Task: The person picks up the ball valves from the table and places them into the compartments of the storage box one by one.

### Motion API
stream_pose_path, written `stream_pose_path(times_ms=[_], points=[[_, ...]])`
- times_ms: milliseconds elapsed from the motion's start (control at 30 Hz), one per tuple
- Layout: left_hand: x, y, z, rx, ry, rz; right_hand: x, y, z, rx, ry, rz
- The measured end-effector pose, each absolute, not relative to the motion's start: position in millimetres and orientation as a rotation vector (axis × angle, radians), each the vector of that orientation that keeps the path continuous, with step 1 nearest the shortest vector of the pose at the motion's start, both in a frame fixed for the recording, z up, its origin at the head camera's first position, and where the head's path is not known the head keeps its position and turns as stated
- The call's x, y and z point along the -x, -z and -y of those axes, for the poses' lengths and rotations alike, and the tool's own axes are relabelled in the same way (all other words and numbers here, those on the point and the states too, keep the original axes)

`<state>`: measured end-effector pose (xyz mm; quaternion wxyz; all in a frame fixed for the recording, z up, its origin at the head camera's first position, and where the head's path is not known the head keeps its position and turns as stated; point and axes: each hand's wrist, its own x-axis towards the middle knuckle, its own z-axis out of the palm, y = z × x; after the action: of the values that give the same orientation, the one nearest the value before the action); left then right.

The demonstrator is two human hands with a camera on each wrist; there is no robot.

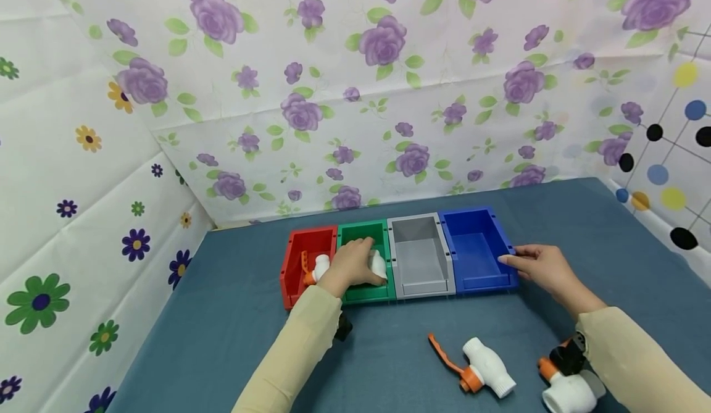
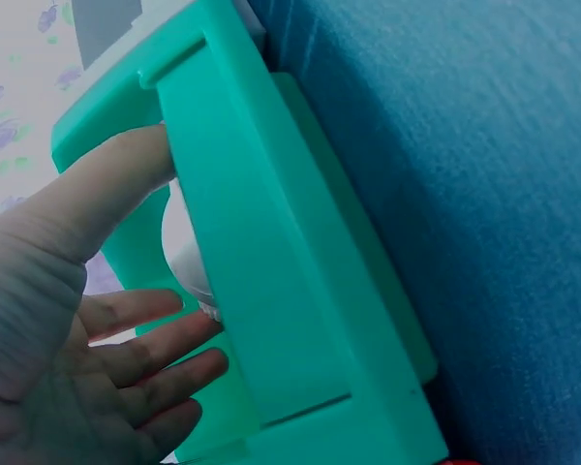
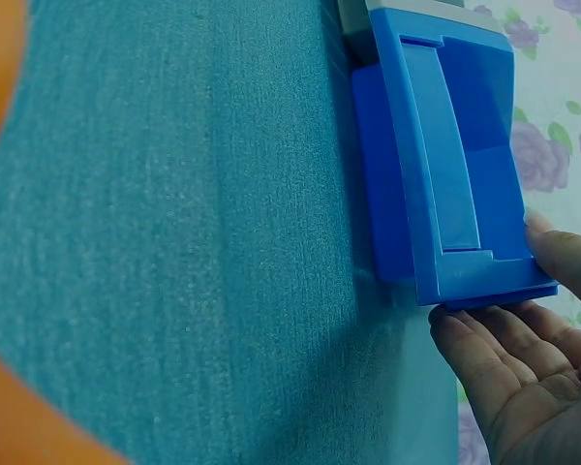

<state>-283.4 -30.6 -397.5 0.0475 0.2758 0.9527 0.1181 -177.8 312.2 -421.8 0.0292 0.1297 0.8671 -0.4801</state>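
Observation:
My left hand (image 1: 350, 268) reaches into the green bin (image 1: 366, 294), thumb and fingers spread around a white plastic fitting (image 1: 378, 265). In the left wrist view the fingers look loosely extended beside the white fitting (image 2: 182, 242), whose far part the bin's front wall hides. At the row's right end, my right hand (image 1: 541, 271) holds the side wall of the blue bin (image 1: 480, 262). The right wrist view shows its thumb on the rim of the blue bin (image 3: 484, 276) and the fingers against the outside.
A red bin (image 1: 286, 277) holds a white valve (image 1: 321, 266) with an orange handle. Between green and blue stands a grey bin (image 1: 419, 252). Two more white-and-orange valves lie on the blue cloth in front: one valve (image 1: 489, 367), another valve (image 1: 569, 394) partly behind the right sleeve.

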Motion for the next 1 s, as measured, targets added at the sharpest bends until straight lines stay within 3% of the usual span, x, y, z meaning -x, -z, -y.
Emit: stream_pose_path(times_ms=[1000], points=[[269.0, 389.4, 43.1, -0.796, -0.599, -2.958, 177.8, 422.2, -309.7, -0.387, 1.474, -2.669]])
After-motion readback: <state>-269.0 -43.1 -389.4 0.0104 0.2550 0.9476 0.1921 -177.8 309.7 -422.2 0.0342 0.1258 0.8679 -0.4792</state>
